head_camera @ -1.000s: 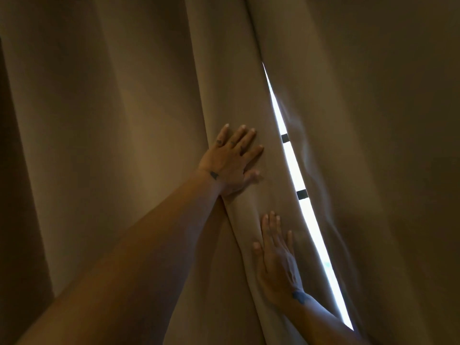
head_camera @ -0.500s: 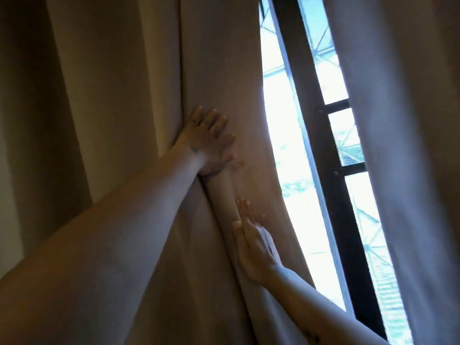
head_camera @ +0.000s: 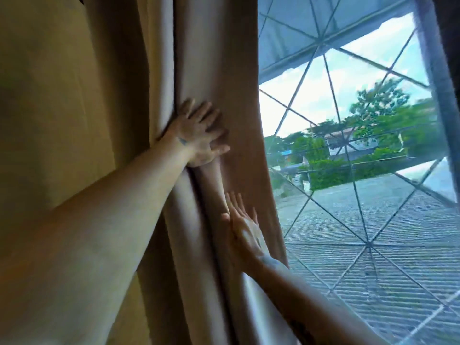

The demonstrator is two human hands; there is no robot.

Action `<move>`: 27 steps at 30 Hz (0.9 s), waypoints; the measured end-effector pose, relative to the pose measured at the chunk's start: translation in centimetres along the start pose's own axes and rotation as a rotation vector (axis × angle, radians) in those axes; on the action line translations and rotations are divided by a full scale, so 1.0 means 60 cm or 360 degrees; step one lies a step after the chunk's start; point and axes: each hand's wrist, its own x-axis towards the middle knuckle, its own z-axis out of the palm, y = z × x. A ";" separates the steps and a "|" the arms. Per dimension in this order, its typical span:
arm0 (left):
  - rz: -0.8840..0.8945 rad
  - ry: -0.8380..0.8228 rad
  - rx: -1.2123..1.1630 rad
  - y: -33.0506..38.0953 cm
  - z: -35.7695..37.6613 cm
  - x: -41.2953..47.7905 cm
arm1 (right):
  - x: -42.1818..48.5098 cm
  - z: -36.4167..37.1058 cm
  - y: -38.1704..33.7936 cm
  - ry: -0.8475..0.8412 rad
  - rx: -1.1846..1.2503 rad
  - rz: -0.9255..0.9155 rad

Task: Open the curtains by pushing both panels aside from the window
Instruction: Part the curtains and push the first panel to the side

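The beige left curtain panel (head_camera: 219,58) is bunched into vertical folds left of the window (head_camera: 361,220). My left hand (head_camera: 199,135) lies flat on its folds at mid height, fingers spread, palm pressing the fabric. Lower down, my right hand (head_camera: 245,230) rests edge-on against the same panel near its free edge, fingers straight and apart. Neither hand grips the cloth. A dark strip at the top right corner may be the right curtain panel (head_camera: 450,33); almost all of it is out of frame.
The window glass carries a grid of thin diagonal bars (head_camera: 368,245). A dark upright frame post (head_camera: 438,83) runs down the right side. Outside are a corrugated roof, trees and a building. A plain yellowish wall (head_camera: 49,120) lies to the left of the curtain.
The left panel has slid further left under both hands, and the gap has grown from a thin slit to a wide stretch of open window. The right panel has left the view.
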 end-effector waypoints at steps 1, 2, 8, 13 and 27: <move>-0.0009 -0.0018 0.0022 -0.009 0.011 -0.005 | 0.005 0.016 -0.005 -0.0008 0.0032 -0.0005; -0.0014 -0.0033 0.0042 -0.018 0.022 -0.009 | 0.010 0.033 -0.011 -0.0016 0.0065 -0.0006; -0.0043 -0.0147 0.0121 -0.071 0.092 -0.032 | 0.047 0.130 -0.040 -0.0018 0.0270 -0.0015; -0.0113 -0.0256 0.0168 -0.111 0.147 -0.050 | 0.078 0.203 -0.056 -0.0119 0.0378 -0.0046; -0.0327 -0.0587 0.0375 -0.171 0.258 -0.056 | 0.167 0.337 -0.046 -0.0372 0.0569 -0.0237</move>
